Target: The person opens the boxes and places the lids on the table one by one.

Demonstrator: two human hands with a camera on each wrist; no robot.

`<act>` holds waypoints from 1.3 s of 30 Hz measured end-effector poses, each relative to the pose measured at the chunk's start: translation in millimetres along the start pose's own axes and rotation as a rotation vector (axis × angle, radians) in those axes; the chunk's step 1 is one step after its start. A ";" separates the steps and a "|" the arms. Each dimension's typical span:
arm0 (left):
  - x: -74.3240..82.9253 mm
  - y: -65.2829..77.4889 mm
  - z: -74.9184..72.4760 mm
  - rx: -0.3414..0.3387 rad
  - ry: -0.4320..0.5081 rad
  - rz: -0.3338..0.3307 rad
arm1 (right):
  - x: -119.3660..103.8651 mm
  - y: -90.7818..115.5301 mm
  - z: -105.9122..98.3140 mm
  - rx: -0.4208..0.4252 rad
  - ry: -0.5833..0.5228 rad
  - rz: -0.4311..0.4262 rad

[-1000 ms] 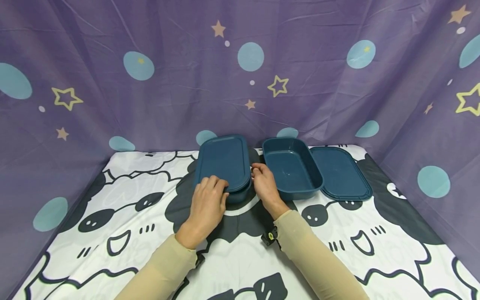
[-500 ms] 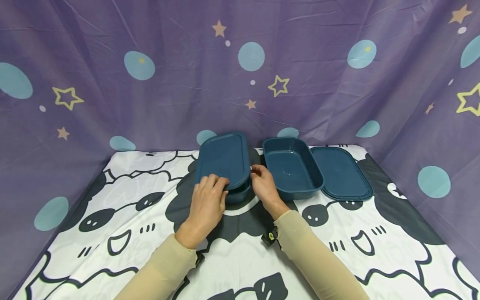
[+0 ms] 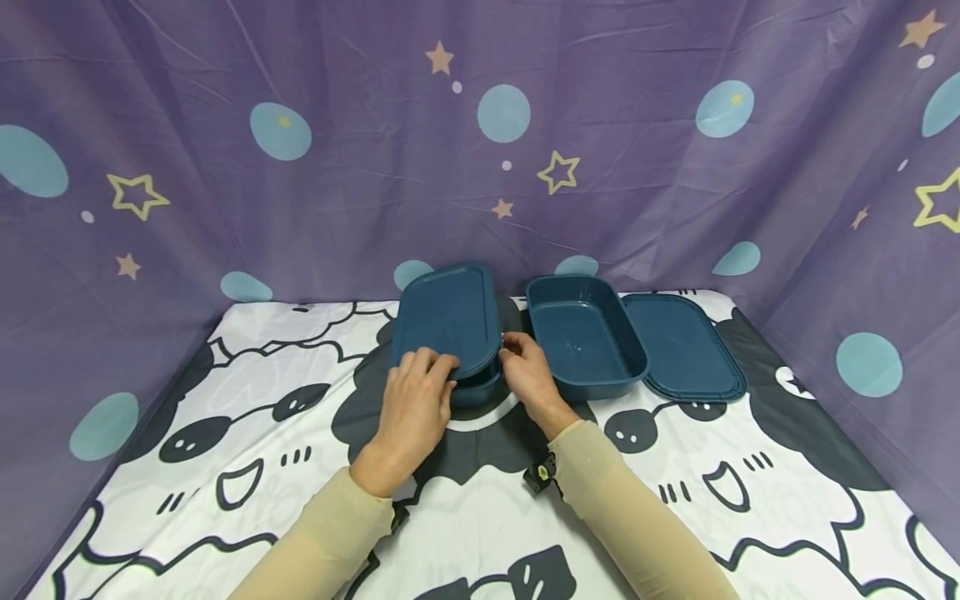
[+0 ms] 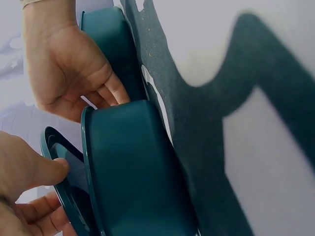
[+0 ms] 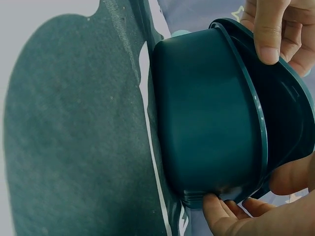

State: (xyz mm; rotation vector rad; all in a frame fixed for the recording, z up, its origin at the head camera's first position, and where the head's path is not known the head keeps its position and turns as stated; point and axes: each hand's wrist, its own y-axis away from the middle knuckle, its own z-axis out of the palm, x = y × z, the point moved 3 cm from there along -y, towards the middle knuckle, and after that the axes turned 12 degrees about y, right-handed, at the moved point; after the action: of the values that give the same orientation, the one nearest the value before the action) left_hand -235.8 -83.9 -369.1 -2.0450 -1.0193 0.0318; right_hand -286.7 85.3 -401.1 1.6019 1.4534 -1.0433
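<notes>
A dark blue rectangular food container (image 3: 474, 393) stands at the back middle of the table, its matching lid (image 3: 448, 312) tilted on top. The lid's near edge is raised, and a dark gap shows between lid and rim in both wrist views. My left hand (image 3: 415, 408) pinches this near edge, thumb (image 4: 58, 170) below it and fingers above. On the container's right side, my right hand (image 3: 532, 382) grips near the rim with curled fingers (image 5: 212, 209) against the outer wall. Its exact hold on rim or lid is partly hidden. The container's inside is hidden.
An open container (image 3: 581, 337) of the same blue stands right beside my right hand. Another blue lid (image 3: 678, 346) lies flat to its right. A purple curtain (image 3: 330, 217) hangs behind the table, which has a black-and-white cartoon cloth (image 3: 285, 450).
The lid's near edge has risen slightly, widening the gap over the container. My right hand's fingers have shifted slightly at the container's side; the left keeps its pinch on the lid.
</notes>
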 end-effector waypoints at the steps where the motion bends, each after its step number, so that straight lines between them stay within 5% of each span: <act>1: 0.0 -0.1 0.0 0.002 -0.001 0.001 | 0.2 -0.2 0.1 0.000 -0.001 0.001; 39: 0.0 -2.3 -4.5 0.026 -0.012 -0.003 | -1.3 -2.3 1.4 0.040 0.009 -0.013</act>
State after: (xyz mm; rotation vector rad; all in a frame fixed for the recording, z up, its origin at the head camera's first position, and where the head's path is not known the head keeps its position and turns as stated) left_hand -235.7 -86.2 -364.5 -2.0216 -1.0242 0.0552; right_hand -289.1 83.8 -400.5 1.6298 1.4590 -1.0801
